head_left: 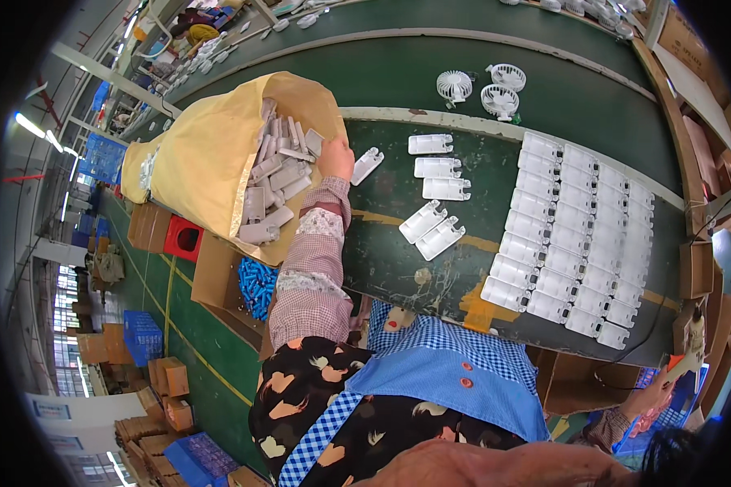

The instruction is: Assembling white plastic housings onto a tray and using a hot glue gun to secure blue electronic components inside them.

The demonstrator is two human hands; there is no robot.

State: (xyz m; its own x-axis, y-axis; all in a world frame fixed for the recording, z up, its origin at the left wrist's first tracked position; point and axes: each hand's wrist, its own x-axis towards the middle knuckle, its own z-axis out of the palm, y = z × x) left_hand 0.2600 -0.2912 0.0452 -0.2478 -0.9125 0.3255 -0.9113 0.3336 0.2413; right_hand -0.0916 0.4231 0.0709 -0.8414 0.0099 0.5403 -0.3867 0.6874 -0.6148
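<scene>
A yellow sack (195,150) lies at the left end of the green workbench (382,264), its long axis running left to right, gathered neck to the left, wide mouth facing right and full of pale casings (280,174). Just right of its rim, one white casing (367,166) slants, notched end up and right. Bench surface shows between the loose casings and the packed columns (573,235) near the right end. The person's left hand (337,159) touches the sack's rim; its fingers are hidden, so I cannot tell its grip. The right hand (648,398), low at right, is also unclear.
</scene>
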